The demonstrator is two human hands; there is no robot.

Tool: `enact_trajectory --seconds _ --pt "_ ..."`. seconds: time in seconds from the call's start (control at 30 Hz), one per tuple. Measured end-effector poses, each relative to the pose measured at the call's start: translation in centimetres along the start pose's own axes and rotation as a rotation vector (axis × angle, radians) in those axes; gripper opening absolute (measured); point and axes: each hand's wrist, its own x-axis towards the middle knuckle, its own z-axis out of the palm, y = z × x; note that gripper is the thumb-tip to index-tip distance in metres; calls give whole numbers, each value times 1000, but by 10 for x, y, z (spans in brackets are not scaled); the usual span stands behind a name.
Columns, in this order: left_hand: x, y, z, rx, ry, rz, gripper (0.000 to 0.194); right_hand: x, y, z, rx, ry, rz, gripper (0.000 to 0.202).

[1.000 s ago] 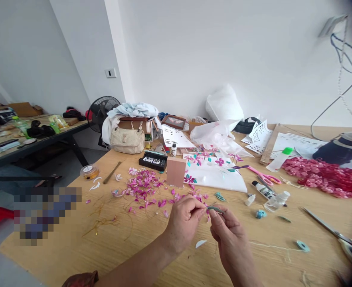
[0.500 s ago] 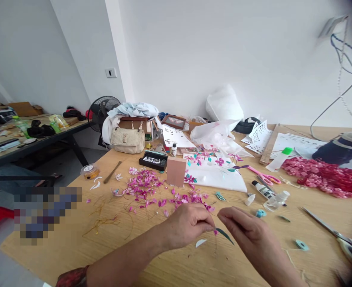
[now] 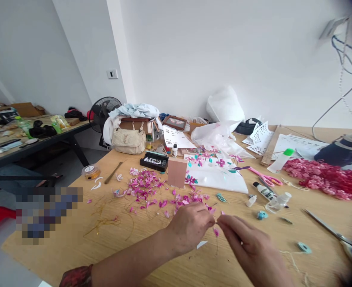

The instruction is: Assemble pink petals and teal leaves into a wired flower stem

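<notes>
My left hand (image 3: 190, 228) and my right hand (image 3: 250, 239) meet above the near part of the table, both closed in a pinch. Their fingertips almost touch around something thin and small that I cannot make out. Just below them shows a pink petal (image 3: 216, 232) with a fine stem hanging or lying under it; whether it is held, I cannot tell. A white paper leaf-shaped scrap (image 3: 202, 244) lies on the table beside my left hand. Beyond the fingers spread loose pink petals (image 3: 190, 197) and a green leaf bundle (image 3: 220, 197).
To the right lie big scissors (image 3: 328, 227), a teal tape roll (image 3: 304, 247), a blue roll (image 3: 262, 215), small bottles (image 3: 277, 202) and pink-handled scissors (image 3: 265, 176). Behind the petals, a brown block (image 3: 176, 172) stands before a white sheet (image 3: 224, 181) with flowers. Golden threads (image 3: 104, 224) lie left.
My fingertips have come closer together. The dark green leaf that hung between them half a second ago no longer shows. The view has shifted slightly.
</notes>
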Motion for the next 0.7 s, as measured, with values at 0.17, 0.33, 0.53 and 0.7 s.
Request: enact_trajectory --seconds 0.17,0.33,0.53,0.7 --pt "2 8 -3 -438 54 -247 9 9 24 0 252 -45 161 26" --pt "3 5 0 -401 190 -332 11 -8 11 28 216 8 185 26" --pt "-3 -5 5 65 12 -12 19 -7 -9 9 42 -32 -8 22" --pt "-2 3 0 -254 -34 -88 11 7 13 -13 79 -22 60 22"
